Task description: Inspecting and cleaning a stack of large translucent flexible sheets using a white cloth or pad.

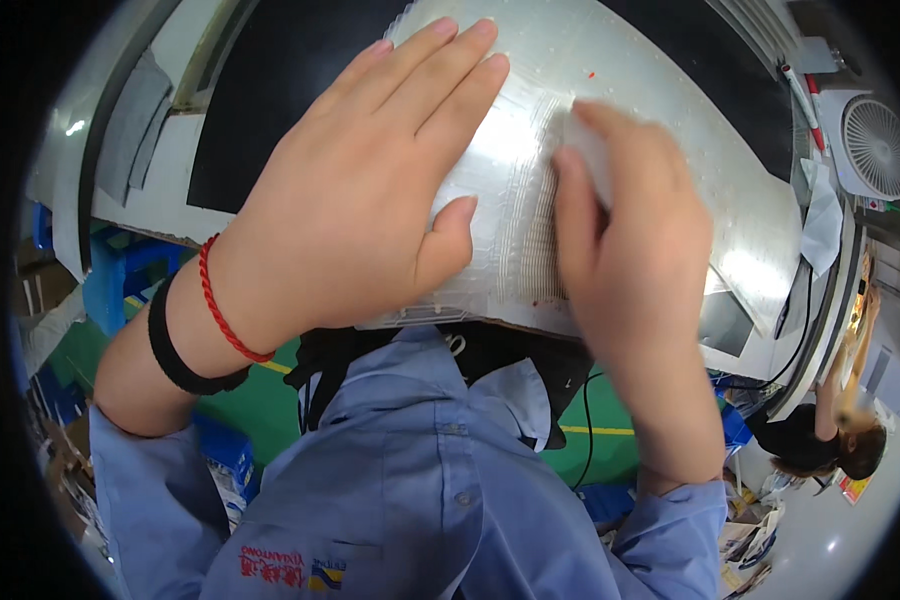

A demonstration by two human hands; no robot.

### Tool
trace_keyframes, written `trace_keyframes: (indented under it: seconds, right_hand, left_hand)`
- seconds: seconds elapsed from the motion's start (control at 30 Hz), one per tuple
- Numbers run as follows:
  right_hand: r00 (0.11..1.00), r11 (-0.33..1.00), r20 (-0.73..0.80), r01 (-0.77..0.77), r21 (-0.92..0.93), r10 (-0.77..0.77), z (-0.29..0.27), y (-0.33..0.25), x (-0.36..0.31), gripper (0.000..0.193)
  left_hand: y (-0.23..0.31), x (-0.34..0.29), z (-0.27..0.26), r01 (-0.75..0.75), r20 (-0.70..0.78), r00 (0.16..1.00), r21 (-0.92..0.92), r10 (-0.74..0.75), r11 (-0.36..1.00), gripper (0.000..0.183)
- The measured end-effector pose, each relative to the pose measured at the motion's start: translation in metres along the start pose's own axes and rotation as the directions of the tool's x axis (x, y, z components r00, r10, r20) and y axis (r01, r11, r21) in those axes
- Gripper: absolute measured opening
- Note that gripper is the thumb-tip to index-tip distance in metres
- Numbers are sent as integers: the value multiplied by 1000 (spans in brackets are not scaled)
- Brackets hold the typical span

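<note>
My left hand (355, 180) lies flat with its fingers stretched forward, on a shiny clear plastic piece (485, 215) near the work surface's front edge. Fine parallel ridges (532, 240) run along that piece between my two hands. My right hand (642, 225), slightly blurred, pinches a whitish translucent piece (587, 150) between thumb and fingers, over the ridged side. What kind of piece this is I cannot make out; the palm hides part of it. Beneath lies a silvery sheet (700, 140) with small specks and a red bit on it.
Black mats (260, 110) lie on the table to the left and far right. Grey cloths (140, 125) hang at the left. A white fan (875, 145), markers (805, 105) and white tissue (821, 220) are at the right. Another person (830, 435) is farther off to the right.
</note>
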State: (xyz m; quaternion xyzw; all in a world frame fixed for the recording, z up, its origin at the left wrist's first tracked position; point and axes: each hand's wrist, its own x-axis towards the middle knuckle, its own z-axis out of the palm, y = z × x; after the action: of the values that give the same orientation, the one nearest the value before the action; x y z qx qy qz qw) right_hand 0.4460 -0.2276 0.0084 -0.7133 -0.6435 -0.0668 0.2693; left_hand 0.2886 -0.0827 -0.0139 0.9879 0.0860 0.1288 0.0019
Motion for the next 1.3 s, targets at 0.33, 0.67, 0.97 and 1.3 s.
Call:
trace_keyframes:
  seconds: [0.33, 0.67, 0.97, 1.3]
  right_hand:
    - [987, 990, 82, -142, -5, 142, -9, -8, 13, 24]
    - [991, 994, 71, -113, -4, 113, -6, -3, 15, 23]
    - [991, 995, 109, -88, 49, 82, -18, -4, 19, 22]
    - [971, 979, 157, -192, 67, 180, -27, -8, 16, 26]
  left_hand:
    - [13, 2, -15, 118, 43, 993, -241, -111, 963, 76]
    - [12, 1, -15, 118, 37, 993, -266, -112, 957, 74]
    - [12, 1, -16, 121, 44, 993, -257, -114, 959, 76]
    - [14, 0, -16, 130, 53, 991, -274, -120, 953, 75]
